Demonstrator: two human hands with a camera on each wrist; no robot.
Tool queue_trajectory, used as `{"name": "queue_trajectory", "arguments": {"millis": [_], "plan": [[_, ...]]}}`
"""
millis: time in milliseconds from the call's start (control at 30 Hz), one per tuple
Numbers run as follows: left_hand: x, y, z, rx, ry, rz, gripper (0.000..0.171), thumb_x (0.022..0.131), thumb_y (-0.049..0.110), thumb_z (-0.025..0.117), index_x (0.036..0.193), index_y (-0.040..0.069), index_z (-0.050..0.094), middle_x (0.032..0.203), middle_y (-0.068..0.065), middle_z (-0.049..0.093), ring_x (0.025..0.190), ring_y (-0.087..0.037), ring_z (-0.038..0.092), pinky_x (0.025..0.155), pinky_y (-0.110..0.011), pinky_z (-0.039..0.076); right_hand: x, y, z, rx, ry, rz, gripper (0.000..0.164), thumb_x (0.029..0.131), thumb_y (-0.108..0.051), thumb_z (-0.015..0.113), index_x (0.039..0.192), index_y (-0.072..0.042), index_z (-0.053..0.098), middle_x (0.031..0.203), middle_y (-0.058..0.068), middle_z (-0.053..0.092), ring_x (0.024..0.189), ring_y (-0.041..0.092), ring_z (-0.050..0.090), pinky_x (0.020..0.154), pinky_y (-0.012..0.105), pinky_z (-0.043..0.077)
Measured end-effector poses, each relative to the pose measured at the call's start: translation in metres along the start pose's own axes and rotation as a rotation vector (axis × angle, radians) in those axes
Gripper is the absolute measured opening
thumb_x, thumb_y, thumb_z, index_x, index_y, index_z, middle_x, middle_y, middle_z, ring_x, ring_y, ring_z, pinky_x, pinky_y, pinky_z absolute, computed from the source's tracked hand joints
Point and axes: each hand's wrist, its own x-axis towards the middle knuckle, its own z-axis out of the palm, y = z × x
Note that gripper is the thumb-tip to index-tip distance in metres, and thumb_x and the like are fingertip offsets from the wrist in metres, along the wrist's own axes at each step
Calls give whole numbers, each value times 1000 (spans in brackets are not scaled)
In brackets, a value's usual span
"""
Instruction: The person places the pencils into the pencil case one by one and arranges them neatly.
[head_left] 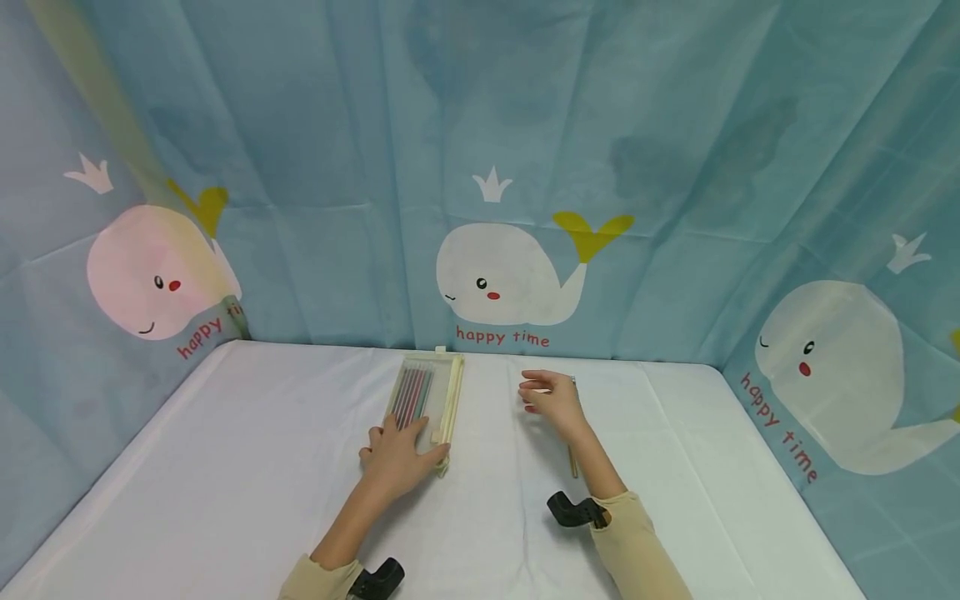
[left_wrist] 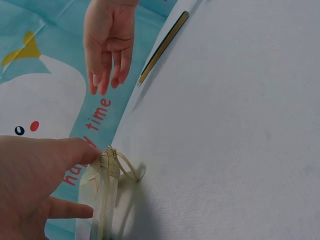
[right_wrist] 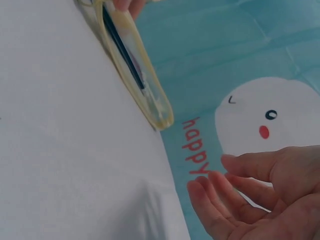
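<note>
A see-through pencil case with cream-yellow edging lies on the white table, holding several dark and coloured pencils. My left hand grips its near end, thumb at the right edge and fingers across toward the left edge. In the left wrist view the thumb meets the corner of the case, beside a small cord loop. My right hand hovers over the table with loosely bent fingers and holds nothing. Partly hidden beneath that arm is a yellow-and-black striped pencil, plainer in the left wrist view.
A white cloth covers the table. Behind and at both sides hangs a blue curtain printed with whales. Each wrist carries a black camera mount.
</note>
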Motion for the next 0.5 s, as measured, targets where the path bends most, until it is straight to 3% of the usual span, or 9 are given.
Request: {"name": "queue_trajectory", "arguments": {"millis": [500], "plan": [[2, -2, 3, 25, -3, 6, 69, 96, 49, 69, 148, 3, 60, 154, -45, 34, 132, -65, 37, 93, -77, 36, 2, 5, -33, -106, 81, 29, 40, 100, -3, 70, 138, 7, 64, 126, 28, 70, 109, 39, 73, 82, 36, 63]]}}
